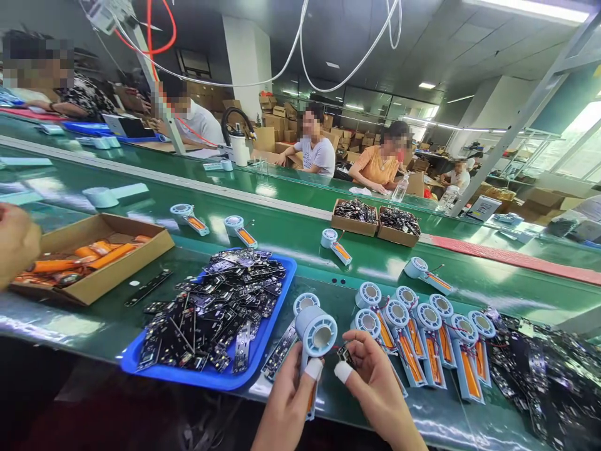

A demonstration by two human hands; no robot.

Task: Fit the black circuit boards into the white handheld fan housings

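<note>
My left hand [286, 394] is closed round the handle of a light-blue handheld fan body [315, 329], its round grilled head tilted up. White covers wrap both thumb tips. Beside it, my right hand [378, 385] pinches a small black circuit board [345, 354] between thumb and fingers, close to the fan head. Another fan body [282, 347] with a long circuit board along its handle lies behind my left hand. On the right, several fan bodies [429, 318] lie in a group, with orange batteries in their handles and red wires.
Left of my hands, a blue tray [201, 381] holds heaped circuit boards. A cardboard box [126, 266] contains orange batteries; a co-worker's hand [19, 244] is near it. More boards [544, 363] pile at right. Fan bodies lie along the green conveyor belt [282, 247]; people sit opposite.
</note>
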